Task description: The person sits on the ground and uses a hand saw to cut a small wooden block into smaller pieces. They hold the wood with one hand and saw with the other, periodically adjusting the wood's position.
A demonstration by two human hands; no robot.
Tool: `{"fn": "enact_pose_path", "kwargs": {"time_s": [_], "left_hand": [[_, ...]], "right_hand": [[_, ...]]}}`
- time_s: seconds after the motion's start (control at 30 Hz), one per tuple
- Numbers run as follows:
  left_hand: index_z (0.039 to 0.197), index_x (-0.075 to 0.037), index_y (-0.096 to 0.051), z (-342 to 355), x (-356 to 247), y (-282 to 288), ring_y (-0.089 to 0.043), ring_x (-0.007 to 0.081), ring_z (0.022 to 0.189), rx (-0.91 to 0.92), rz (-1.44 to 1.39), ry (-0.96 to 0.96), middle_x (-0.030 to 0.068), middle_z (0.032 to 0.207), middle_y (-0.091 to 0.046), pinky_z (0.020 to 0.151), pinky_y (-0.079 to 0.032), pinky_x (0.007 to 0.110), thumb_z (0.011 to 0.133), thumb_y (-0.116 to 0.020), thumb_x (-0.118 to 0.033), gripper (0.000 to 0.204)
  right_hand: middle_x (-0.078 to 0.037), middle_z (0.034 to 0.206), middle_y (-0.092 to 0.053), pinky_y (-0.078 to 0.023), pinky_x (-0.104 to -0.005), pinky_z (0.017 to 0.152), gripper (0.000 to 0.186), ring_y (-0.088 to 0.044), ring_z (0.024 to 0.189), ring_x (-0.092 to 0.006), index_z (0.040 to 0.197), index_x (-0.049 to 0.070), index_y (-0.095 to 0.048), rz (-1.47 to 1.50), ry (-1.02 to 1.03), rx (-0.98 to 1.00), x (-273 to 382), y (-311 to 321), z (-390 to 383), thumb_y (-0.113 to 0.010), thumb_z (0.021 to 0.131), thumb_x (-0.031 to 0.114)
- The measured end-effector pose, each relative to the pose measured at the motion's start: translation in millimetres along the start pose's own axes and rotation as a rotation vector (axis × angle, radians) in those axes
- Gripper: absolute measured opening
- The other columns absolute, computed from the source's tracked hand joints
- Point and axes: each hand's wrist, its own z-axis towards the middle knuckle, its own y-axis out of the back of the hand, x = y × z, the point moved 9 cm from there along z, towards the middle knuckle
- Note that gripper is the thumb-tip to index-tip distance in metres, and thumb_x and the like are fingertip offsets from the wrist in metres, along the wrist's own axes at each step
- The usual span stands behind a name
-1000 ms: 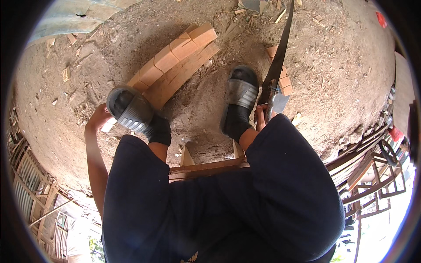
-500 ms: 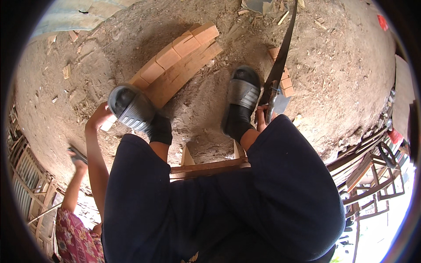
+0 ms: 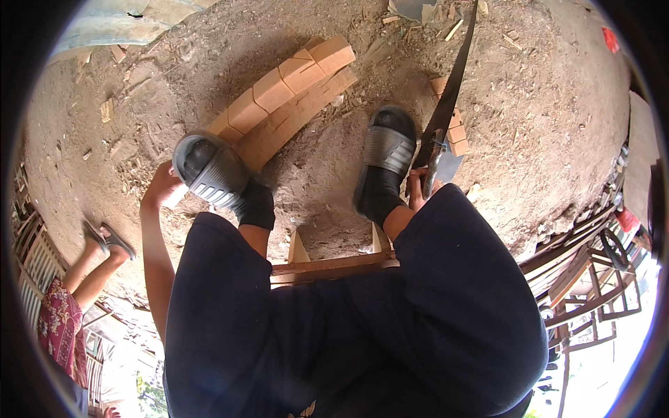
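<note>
My left hand [image 3: 162, 182] is curled beside my left sandal [image 3: 212, 167], on something pale and mostly hidden. A curved wooden piece [image 3: 291, 75], marked into block-like segments, lies on a plank [image 3: 306, 111] and runs from that foot toward the upper middle. Outside my right sandal [image 3: 387, 143], my right hand [image 3: 417, 187], partly hidden by my knee, grips the handle end of a long handsaw [image 3: 453, 83], whose blade points away from me. Under the saw are a grey flat piece [image 3: 449, 167] and a row of small wooden blocks [image 3: 456, 131]. I sit on a low wooden frame [image 3: 327, 266].
Another person's legs [image 3: 90, 272] in sandals are at the lower left, beside slatted wood and sheeting [image 3: 35, 265]. A pale sheet [image 3: 118, 24] lies top left. Stacked timber and frames [image 3: 585, 285] line the right. Wood scraps [image 3: 106, 109] litter the dirt floor.
Another person has come into view at the lower left and moved further left. My hands and feet hold nearly the same places, with the whole view shifted slightly rightward.
</note>
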Motion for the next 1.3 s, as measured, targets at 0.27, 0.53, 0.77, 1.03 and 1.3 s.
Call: {"fn": "enact_pose_path", "kwargs": {"time_s": [0.27,0.53,0.77,1.03,1.3], "left_hand": [[0.120,0.000,-0.066,3,-8,-2,-0.062,0.0206,0.110,0.019,0.040,0.002,0.0118,0.119,-0.069,0.098,-0.046,0.036,0.076,-0.084,-0.018,0.051],[0.121,-0.001,-0.066,2,-8,-2,-0.062,0.0218,0.111,0.027,0.044,0.070,0.0120,0.121,-0.069,0.099,-0.046,0.037,0.075,-0.085,-0.019,0.053],[0.122,-0.002,-0.066,3,-6,1,-0.061,0.0224,0.112,0.025,0.054,0.028,0.0123,0.121,-0.068,0.099,-0.046,0.037,0.073,-0.085,-0.022,0.056],[0.123,-0.002,-0.066,3,-10,-1,-0.061,0.0238,0.115,0.045,0.052,0.033,0.0132,0.124,-0.068,0.102,-0.045,0.038,0.073,-0.086,-0.021,0.057],[0.120,0.000,-0.066,-1,-20,-3,-0.064,0.0222,0.108,0.022,0.069,0.046,0.0129,0.119,-0.069,0.096,-0.048,0.037,0.074,-0.084,-0.019,0.053]], "right_hand": [[0.000,0.064,-0.055,-0.038,-0.0269,0.049,0.016,-0.048,0.053,-0.0085,0.091,0.002,-0.060,0.016,0.004,-0.008,2,2,0,-0.067,0.093,0.016],[0.000,0.064,-0.055,-0.038,-0.0269,0.049,0.016,-0.048,0.054,-0.0085,0.091,0.002,-0.060,0.031,0.008,-0.008,5,2,0,-0.067,0.093,0.017],[0.000,0.064,-0.055,-0.038,-0.0270,0.049,0.017,-0.049,0.054,-0.0086,0.091,0.002,-0.060,0.044,0.013,-0.006,8,2,-1,-0.067,0.093,0.017],[0.000,0.064,-0.055,-0.038,-0.0270,0.050,0.018,-0.049,0.054,-0.0086,0.091,0.001,-0.061,0.057,0.019,-0.008,10,2,-1,-0.067,0.092,0.018],[0.000,0.064,-0.055,-0.038,-0.0271,0.050,0.018,-0.049,0.054,-0.0087,0.091,0.001,-0.061,0.067,0.023,-0.004,12,4,-2,-0.067,0.092,0.018]]}}
